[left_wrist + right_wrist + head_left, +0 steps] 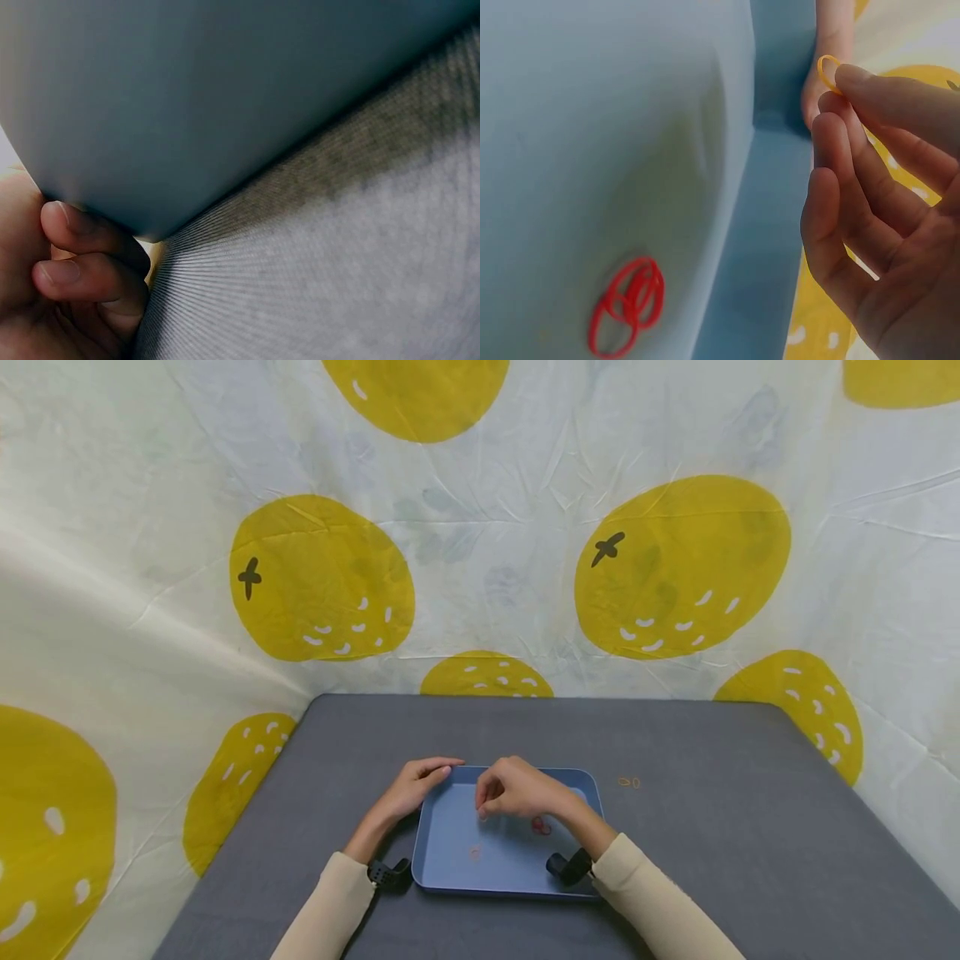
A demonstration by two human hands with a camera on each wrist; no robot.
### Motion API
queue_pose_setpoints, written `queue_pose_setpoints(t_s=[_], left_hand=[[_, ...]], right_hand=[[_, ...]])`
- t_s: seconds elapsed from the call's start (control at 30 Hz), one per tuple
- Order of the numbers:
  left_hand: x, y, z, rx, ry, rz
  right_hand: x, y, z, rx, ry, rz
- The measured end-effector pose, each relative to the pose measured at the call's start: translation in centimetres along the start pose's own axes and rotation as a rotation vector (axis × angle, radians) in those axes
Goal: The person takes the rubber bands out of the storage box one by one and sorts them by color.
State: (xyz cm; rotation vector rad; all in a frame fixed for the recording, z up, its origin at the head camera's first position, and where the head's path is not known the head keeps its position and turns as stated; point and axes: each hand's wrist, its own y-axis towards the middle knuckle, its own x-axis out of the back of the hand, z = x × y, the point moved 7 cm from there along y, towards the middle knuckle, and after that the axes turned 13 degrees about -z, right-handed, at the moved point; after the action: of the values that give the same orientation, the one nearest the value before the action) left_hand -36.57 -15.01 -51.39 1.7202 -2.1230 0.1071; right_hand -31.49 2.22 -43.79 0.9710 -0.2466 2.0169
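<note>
A blue rectangular tray lies on the grey cloth. At its back left corner my left hand grips the rim, thumb on top; in the left wrist view its curled fingers sit against the outer wall. My right hand is over the tray, and in the right wrist view its thumb and index fingertip pinch a small yellow rubber band. Several red rubber bands lie together on the tray floor beneath the right wrist. A faint pale orange loop is on the floor towards the front.
Two yellow rubber bands lie on the grey table cloth to the right of the tray. A white curtain with yellow fruit prints hangs behind the table and along its sides. Dark camera straps are on both wrists.
</note>
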Motion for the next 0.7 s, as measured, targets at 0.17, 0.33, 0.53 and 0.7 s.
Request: queue_pose_setpoints(t_s=[0.17, 0.33, 0.53, 0.7], left_hand=[[-0.1, 0.0, 0.1, 0.004, -0.006, 0.003], [-0.1, 0.1, 0.2, 0.001, 0.003, -0.009], [-0.1, 0.1, 0.1, 0.002, 0.007, -0.015], [0.0, 0.0, 0.1, -0.01, 0.009, -0.005]], right_hand=[[1.2, -0.4, -0.2, -0.018, -0.005, -0.024], [2.7, -0.9, -0.6, -0.03, 0.012, -0.065], [4.8, -1.9, -1.3, -0.033, 0.043, -0.137], [6.5, -2.9, -2.1, -0.063, 0.032, -0.188]])
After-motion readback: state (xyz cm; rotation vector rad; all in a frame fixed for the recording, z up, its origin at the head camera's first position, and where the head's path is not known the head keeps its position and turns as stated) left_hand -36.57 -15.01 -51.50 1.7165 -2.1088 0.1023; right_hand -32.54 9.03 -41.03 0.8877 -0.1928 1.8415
